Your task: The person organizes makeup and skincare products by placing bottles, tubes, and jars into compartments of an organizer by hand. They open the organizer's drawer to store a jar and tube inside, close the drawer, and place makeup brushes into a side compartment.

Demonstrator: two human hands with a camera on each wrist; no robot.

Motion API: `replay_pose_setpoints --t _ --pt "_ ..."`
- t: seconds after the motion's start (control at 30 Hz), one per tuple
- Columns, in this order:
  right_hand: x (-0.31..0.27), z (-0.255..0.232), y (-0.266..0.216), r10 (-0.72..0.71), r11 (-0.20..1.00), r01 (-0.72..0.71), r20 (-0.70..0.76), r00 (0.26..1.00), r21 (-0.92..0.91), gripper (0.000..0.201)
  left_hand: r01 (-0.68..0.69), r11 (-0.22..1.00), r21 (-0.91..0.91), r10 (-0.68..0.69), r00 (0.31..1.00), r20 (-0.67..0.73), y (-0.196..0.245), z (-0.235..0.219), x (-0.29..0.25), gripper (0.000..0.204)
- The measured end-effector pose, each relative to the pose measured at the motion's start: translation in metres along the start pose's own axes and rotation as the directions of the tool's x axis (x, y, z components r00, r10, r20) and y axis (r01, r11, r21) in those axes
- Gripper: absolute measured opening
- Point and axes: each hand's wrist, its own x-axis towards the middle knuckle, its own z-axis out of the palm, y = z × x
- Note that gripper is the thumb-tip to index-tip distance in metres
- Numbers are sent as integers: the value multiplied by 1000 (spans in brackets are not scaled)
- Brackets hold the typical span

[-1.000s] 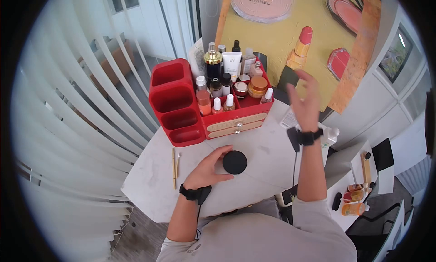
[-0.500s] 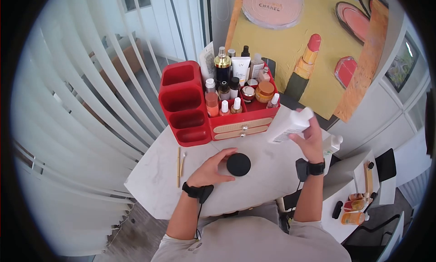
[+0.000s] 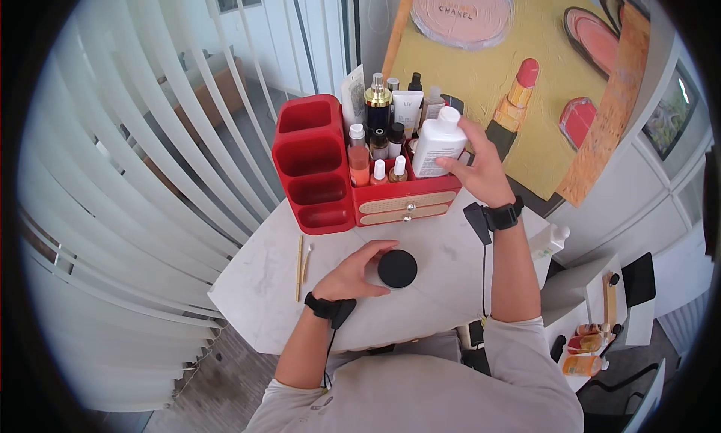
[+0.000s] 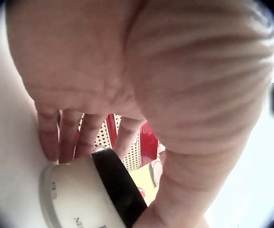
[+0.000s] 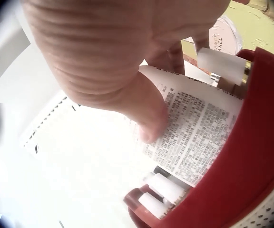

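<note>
My left hand (image 3: 347, 274) rests on the white table with thumb and fingers around a jar (image 3: 397, 268) with a black lid. In the left wrist view the jar's pale body (image 4: 77, 197) shows lettering, and the thumb reaches its lid. My right hand (image 3: 482, 168) grips a white bottle (image 3: 438, 146) with a white cap, upright at the right compartment of a red makeup organizer (image 3: 309, 137). The bottle's printed label (image 5: 194, 128) faces the right wrist camera, its lower end hidden behind the organizer's red wall (image 5: 244, 156).
Beside the bottle stand nail polishes (image 3: 399, 168), a white UV tube (image 3: 407, 111) and a dark gold-collared bottle (image 3: 378, 106). Two thin sticks (image 3: 300, 268) lie left of the jar. Another white bottle (image 3: 550, 240) is at the table's right edge. A painted board (image 3: 556, 80) leans behind.
My right hand, empty at first beyond the table's right side, took hold of the white bottle and carried it left and up to the organizer. The left hand stayed at the jar.
</note>
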Motion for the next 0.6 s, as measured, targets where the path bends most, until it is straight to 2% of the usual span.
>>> replay_pose_setpoints --t 0.07,0.13,0.17,0.23,0.27,0.3,0.33,0.37,0.4,0.43,0.47,0.53,0.57,0.6 --pt "-2 5 3 11 1000 -11 22 1000 -6 72 -1 1000 13 1 1000 9 2 0 -1 97" --pt "-6 11 4 19 992 -11 -62 998 128 70 2 1000 18 -2 1000 10 2 2 -1 98" --pt "-10 11 2 22 991 -15 -54 998 131 70 -31 999 13 31 999 7 1 3 0 98" --pt "-28 9 -7 -138 981 84 -319 938 -177 60 -56 998 6 56 998 -1 2 4 0 99" --pt "-47 15 -2 -20 994 -30 -450 893 -104 37 -81 994 77 80 997 11 6 5 0 96" --pt "-67 23 8 90 996 -77 -530 843 46 18 -110 983 150 107 994 24 8 5 3 93" --pt "-87 30 11 139 989 -144 -480 866 27 15 -106 983 150 105 994 13 10 4 5 93" --pt "-101 40 13 209 977 -178 -328 921 120 12 -91 983 158 82 995 58 10 3 5 90" --pt "-110 46 12 248 967 -239 -120 961 82 10 -70 983 171 54 994 98 12 1 3 86" --pt "-115 53 12 284 957 -288 92 954 37 10 -50 982 179 37 996 79 14 -2 1 86" --pt "-115 62 13 279 956 -286 106 954 59 10 -68 993 92 59 993 98 18 -3 0 83" --pt "-116 78 15 222 975 -218 202 954 -44 15 -72 989 -128 86 991 106 17 -3 -4 83" --pt "-114 84 17 223 975 -222 197 955 -32 15 -62 991 -120 76 991 110 15 -6 -7 83" --pt "-114 90 21 209 975 -218 175 962 34 18 -96 971 -217 111 992 58 14 -6 -10 86"
